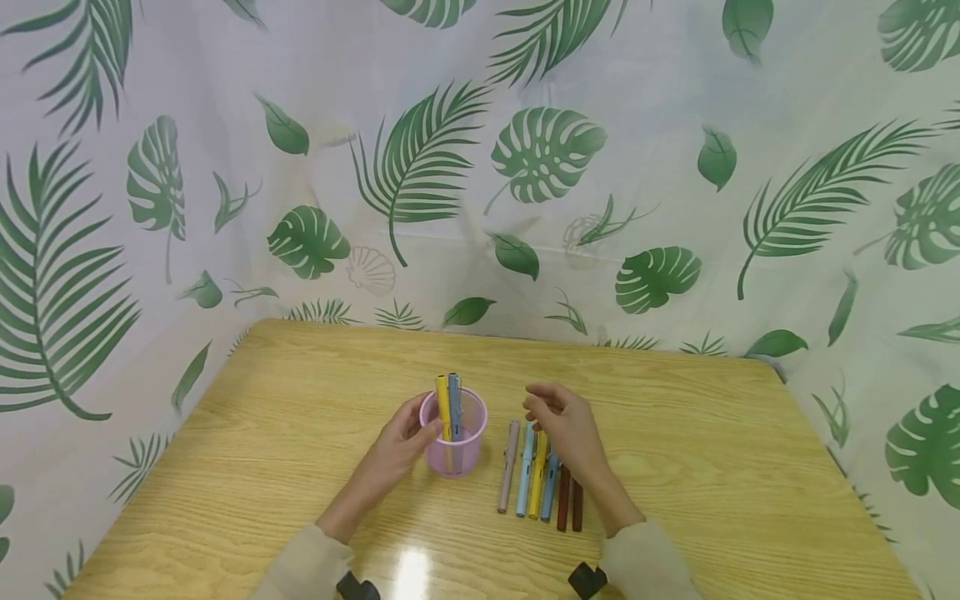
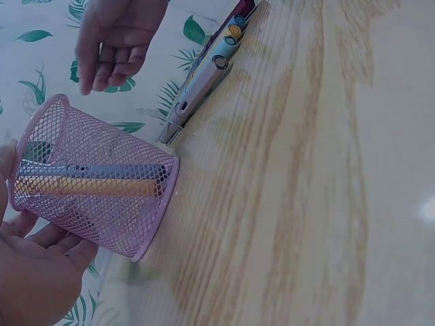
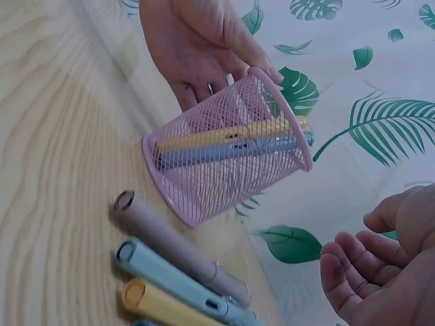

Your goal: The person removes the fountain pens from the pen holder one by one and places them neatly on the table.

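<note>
A pink mesh cup [image 1: 453, 435] [image 2: 95, 183] [image 3: 224, 156] stands on the wooden table [image 1: 300, 433]. A yellow pen [image 1: 444, 407] and a blue pen [image 1: 455, 402] stand in it. My left hand [image 1: 405, 437] [image 2: 34, 272] [image 3: 197, 41] grips the cup from its left side, thumb at the rim. My right hand [image 1: 558, 421] [image 2: 112, 41] [image 3: 380, 272] hovers just above a row of pens, fingers loosely curled and holding nothing. The row holds a beige pen [image 1: 509, 465] [image 3: 177, 248], a light-blue pen [image 1: 525, 471] [image 3: 170, 278], a yellow pen [image 1: 537, 482], a blue one and two dark red ones [image 1: 570, 502].
A leaf-print curtain [image 1: 480, 167] hangs behind and beside the table. The row of pens lies right of the cup, pointing toward me. Bare wood stretches left of the cup and right of the pens.
</note>
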`<state>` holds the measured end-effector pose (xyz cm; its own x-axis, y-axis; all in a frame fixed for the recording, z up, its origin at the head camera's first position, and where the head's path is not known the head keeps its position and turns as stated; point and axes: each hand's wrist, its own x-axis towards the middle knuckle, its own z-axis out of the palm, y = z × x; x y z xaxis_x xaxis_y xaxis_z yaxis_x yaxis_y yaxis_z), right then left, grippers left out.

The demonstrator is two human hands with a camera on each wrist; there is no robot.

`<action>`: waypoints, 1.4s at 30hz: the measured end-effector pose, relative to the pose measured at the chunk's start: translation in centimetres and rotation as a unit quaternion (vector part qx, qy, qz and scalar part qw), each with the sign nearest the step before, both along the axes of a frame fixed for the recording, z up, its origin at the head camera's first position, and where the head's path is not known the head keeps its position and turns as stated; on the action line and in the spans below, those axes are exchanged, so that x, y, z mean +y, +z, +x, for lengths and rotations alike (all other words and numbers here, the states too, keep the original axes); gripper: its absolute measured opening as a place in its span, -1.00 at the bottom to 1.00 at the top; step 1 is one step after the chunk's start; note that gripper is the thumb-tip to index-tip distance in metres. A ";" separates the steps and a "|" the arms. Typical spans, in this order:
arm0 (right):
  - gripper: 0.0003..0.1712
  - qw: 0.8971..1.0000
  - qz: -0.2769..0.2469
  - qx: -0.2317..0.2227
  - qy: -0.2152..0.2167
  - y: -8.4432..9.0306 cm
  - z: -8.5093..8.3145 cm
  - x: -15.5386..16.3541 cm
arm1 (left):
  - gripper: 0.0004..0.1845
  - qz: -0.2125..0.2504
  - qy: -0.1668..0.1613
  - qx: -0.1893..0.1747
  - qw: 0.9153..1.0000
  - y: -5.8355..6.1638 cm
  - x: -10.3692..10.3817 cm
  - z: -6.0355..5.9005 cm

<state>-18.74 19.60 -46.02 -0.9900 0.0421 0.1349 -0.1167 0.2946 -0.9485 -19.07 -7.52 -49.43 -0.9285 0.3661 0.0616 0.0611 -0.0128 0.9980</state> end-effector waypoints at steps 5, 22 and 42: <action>-0.70 1.000 -0.019 0.006 0.011 0.4 -0.6 -1.4 | -0.33 -0.001 0.001 0.000 1.000 0.0 0.0 0.0; -0.59 0.998 0.019 0.025 0.055 1.1 -2.0 -6.8 | -0.34 -0.006 -0.002 0.000 1.000 0.0 0.0 0.0; -0.64 0.996 0.033 0.013 0.078 0.4 -3.2 -8.9 | -0.33 -0.001 -0.025 0.007 1.000 0.1 -0.3 0.0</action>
